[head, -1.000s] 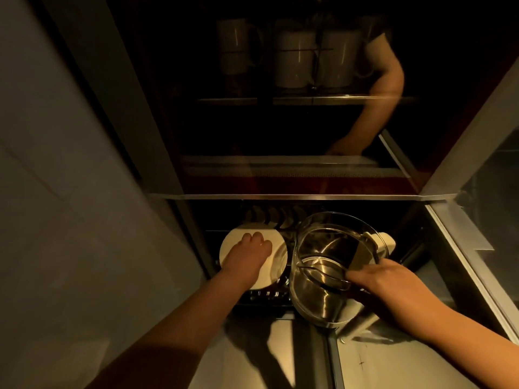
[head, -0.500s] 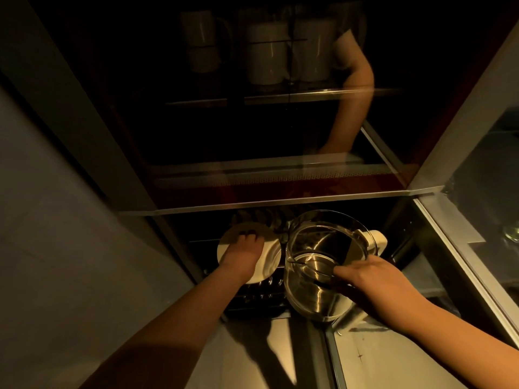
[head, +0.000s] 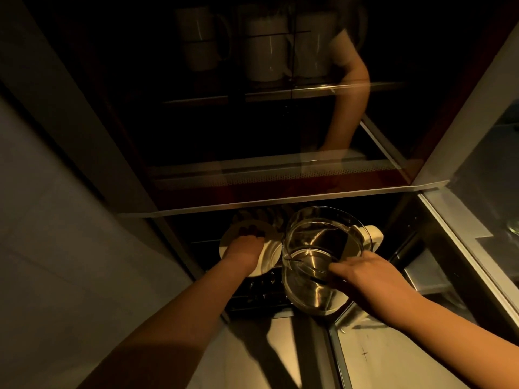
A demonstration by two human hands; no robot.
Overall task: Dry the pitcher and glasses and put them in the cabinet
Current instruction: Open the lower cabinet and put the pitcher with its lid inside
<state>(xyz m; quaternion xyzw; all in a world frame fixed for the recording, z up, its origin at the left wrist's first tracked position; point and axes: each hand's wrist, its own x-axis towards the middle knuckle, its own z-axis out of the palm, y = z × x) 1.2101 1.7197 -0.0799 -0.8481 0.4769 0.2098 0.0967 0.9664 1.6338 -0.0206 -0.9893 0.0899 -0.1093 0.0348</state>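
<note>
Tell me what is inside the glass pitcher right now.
The pitcher looks empty: through its open top only clear glass walls and a shiny base show, no liquid visible. The right hand grips its near side, covering that part of the wall.

Scene dim, warm amber cast; light falls from above and behind camera, brightest on forearms and pale worktop [head: 286, 357]; upper cabinet interior near black; dark glass door [head: 280, 122] mirrors arm and white mugs faintly; bright glints on glass pitcher [head: 323, 262] wall; forearm shadows across worktop; wide-angle bends straight edges at frame borders; slight softness overall.
</note>
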